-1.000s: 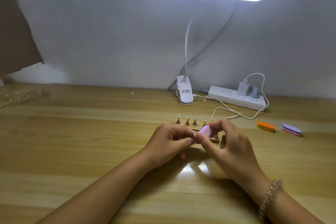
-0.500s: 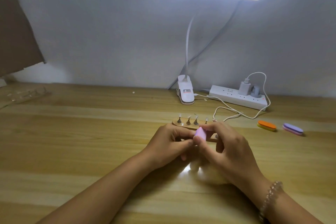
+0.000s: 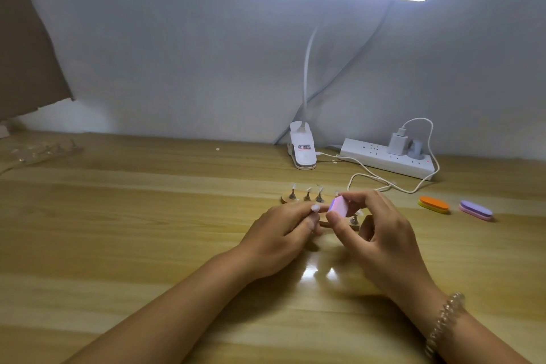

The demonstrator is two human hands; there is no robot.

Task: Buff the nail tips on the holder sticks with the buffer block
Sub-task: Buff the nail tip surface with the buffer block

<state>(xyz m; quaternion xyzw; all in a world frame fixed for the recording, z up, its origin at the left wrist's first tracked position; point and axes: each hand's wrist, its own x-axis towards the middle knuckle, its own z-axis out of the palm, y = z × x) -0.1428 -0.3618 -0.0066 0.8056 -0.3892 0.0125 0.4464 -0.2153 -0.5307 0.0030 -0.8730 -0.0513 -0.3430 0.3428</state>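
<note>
Buffing is looking mid-task: right hand (image 3: 381, 233) is pinching buffer block (image 3: 339, 206) just beside nail tip (image 3: 315, 208) on stick left hand (image 3: 280, 230) is gripping, w/ other sticks (image 3: 307, 195) standing in wooden base (image 3: 285, 198), can't tell how many are done.

pink buffer block held close to a nail tip

the buffer block (image 3: 339, 206) is small and pink with a purple edge. it is tilted and pinched between the thumb and fingers of the right hand (image 3: 381, 233). just beside its left end, a pale nail tip (image 3: 315, 208) shows at the fingertips of the left hand (image 3: 277, 233). its stick is hidden in the fingers, and whether tip and block touch cannot be told. behind them, three holder sticks (image 3: 307, 194) stand upright in a row on a wooden base (image 3: 285, 197), each topped with a small clear tip. another stick (image 3: 354, 219) stands under the block, partly hidden.
</note>
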